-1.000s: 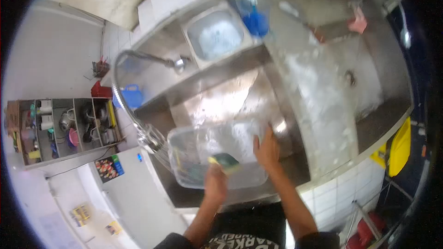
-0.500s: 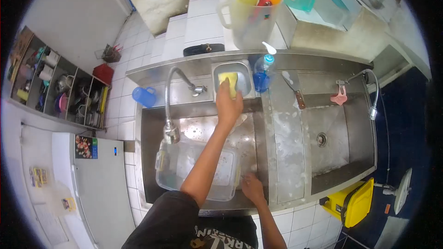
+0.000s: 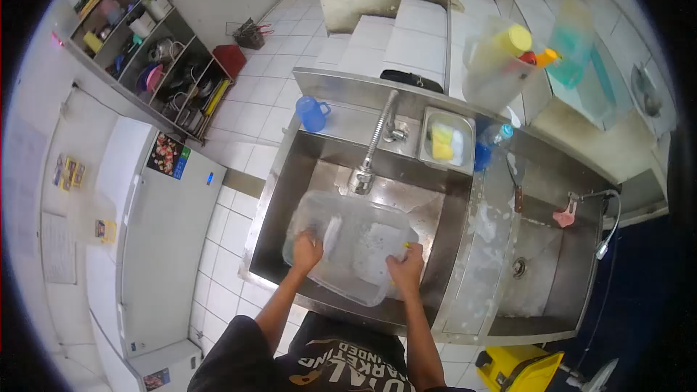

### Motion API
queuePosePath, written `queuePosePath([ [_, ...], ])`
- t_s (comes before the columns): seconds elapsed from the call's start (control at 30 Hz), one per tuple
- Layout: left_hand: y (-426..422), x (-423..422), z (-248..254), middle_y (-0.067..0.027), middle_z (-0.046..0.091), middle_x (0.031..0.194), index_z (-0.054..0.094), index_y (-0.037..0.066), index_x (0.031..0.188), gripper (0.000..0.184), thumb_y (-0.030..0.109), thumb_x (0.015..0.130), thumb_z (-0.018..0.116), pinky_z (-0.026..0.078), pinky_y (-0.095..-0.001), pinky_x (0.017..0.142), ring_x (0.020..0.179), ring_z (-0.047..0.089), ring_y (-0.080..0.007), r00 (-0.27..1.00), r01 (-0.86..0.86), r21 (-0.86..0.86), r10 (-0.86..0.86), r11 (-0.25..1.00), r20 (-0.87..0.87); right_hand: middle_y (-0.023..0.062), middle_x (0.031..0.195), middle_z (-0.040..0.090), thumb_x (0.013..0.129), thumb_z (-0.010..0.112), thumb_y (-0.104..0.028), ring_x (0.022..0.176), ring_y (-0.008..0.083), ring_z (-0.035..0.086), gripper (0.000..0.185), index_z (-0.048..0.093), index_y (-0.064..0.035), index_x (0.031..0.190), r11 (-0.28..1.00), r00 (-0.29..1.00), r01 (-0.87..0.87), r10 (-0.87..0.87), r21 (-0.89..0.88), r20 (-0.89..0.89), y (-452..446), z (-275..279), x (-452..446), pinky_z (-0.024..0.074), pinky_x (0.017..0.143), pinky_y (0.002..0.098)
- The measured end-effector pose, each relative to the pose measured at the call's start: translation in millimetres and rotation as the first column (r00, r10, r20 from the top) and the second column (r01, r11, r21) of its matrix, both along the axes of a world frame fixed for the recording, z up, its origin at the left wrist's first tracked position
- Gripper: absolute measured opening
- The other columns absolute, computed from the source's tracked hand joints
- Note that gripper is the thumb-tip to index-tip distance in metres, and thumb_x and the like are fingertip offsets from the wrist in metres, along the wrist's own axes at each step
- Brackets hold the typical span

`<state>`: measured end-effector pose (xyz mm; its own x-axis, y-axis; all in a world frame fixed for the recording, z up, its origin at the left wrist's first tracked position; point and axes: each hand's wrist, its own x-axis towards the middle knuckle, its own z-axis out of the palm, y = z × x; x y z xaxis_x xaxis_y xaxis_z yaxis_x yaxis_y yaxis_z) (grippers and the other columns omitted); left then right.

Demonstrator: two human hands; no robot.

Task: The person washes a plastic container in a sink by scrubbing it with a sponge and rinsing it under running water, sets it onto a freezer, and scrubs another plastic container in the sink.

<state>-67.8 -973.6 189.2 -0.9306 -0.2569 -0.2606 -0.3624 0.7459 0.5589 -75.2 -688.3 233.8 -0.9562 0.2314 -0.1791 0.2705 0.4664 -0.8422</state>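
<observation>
My left hand (image 3: 308,250) is closed on the left side of a clear plastic container (image 3: 356,276), which stands tilted in the left sink basin. On its right side, my right hand (image 3: 406,268) grips the container's edge, beside a small yellow piece that may be a clip. A whitish streak, perhaps suds, shows on the container's wall near my left hand. The flexible faucet (image 3: 361,178) hangs just behind the container. Beyond it, a yellow sponge (image 3: 441,144) lies in a small metal pan (image 3: 428,160) at the back ledge.
A blue mug (image 3: 312,115) stands at the basin's back left corner. Right of the pan are a blue soap bottle (image 3: 486,151) and a knife (image 3: 517,196). A second basin (image 3: 530,268) lies right, with a yellow bin (image 3: 515,369) below. The freezer (image 3: 163,247) stands left.
My left hand has let go of the sponge in the metal pan and come back to grip the container's left side. The container has turned and tilted. The view has swung left.
</observation>
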Motion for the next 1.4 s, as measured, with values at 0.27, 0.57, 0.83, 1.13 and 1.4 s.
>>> queuePosePath([
  [0.27,60.2,-33.0,87.7,-0.0205,0.057,0.124,0.048,-0.005,0.127,0.048,0.031,0.094,0.052,0.045,-0.0445,0.097,0.111,0.058,-0.0326,0.941,-0.319,0.890,0.003,-0.327,0.339,0.0149,0.074,0.060,0.068,0.072,-0.010,0.060,0.0310,0.058,0.049,0.056,-0.0039,0.114,0.881,0.829,-0.331,0.442,0.337,-0.342,-85.1,70.2,17.2,0.0474,0.057,0.0400],
  [0.57,56.4,-0.1,44.4,-0.0229,0.058,0.118,0.050,-0.011,0.121,0.044,0.007,0.080,0.047,0.046,-0.0440,0.100,0.110,0.058,-0.0341,0.918,-0.192,0.887,0.242,-0.420,0.313,0.0173,0.092,0.062,0.080,0.069,-0.020,0.086,0.0351,0.060,0.045,0.055,-0.0012,0.118,0.762,0.794,-0.202,0.496,0.616,-0.352,-36.0,108.8,56.3,0.0492,0.074,0.0440],
  [0.83,25.8,37.5,50.9,-0.0223,0.059,0.114,0.051,-0.011,0.116,0.053,0.007,0.066,0.048,0.044,-0.0460,0.101,0.110,0.058,-0.0357,0.839,-0.151,0.805,0.357,-0.574,0.411,0.0222,0.117,0.057,0.093,0.050,-0.045,0.102,0.0348,0.057,0.058,0.048,0.0004,0.129,0.454,0.468,0.830,-0.252,-0.323,0.847,10.3,-45.8,85.9,0.0466,0.080,0.0535],
  [1.13,-10.7,40.0,18.4,-0.0209,0.059,0.114,0.051,-0.008,0.117,0.042,0.009,0.079,0.048,0.043,-0.0463,0.103,0.110,0.058,-0.0354,0.674,-0.160,0.700,0.441,-0.696,0.593,0.0149,0.100,0.062,0.092,0.044,-0.015,0.094,0.0286,0.064,0.027,0.058,-0.0020,0.110,0.156,0.765,0.644,-0.155,-0.749,0.625,-35.2,-73.5,0.3,0.0558,0.077,0.0464],
  [1.4,-24.9,55.9,-9.2,-0.0267,0.046,0.133,0.043,-0.009,0.132,0.052,0.021,0.091,0.054,0.033,-0.0453,0.109,0.125,0.044,-0.0391,0.765,-0.517,0.837,0.536,0.179,0.357,0.0211,0.104,0.057,0.092,0.040,-0.007,0.094,0.0326,0.063,0.028,0.045,0.0126,0.112,0.155,0.841,0.538,-0.159,-0.829,0.516,-94.6,-10.3,-53.0,0.0573,0.084,0.0480],
])
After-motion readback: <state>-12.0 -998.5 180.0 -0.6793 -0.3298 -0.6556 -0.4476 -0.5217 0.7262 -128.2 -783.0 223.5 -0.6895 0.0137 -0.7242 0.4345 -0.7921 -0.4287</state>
